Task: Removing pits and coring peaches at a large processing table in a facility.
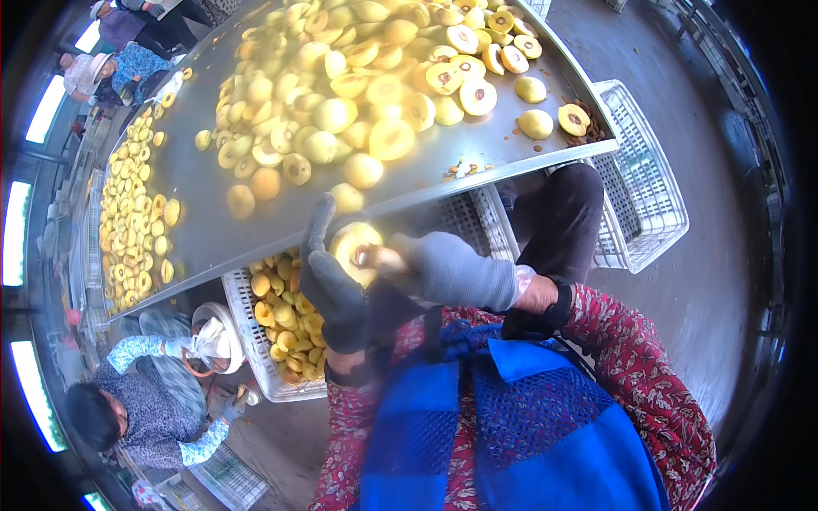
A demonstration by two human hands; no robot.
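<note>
My left hand (333,284), in a dark grey glove, cradles a yellow peach half (350,246) with its cut face turned toward my right hand. My right hand (447,269), in a lighter grey knit glove, grips a pitting tool (388,260). The tool has what looks like a wooden handle, and its metal tip is at the pit area of the peach half; blur hides how deep it sits. Both hands are just off the near edge of a metal table (268,227). On that table lies a large heap of halved yellow peaches (332,115), many with pits in them.
A white plastic crate (281,393) of peach halves stands below my left hand. Loose pits (591,128) lie at the table's right corner. White crates (658,211) stand on the floor at right. A co-worker (153,396) sits at lower left beside a white bucket (220,332).
</note>
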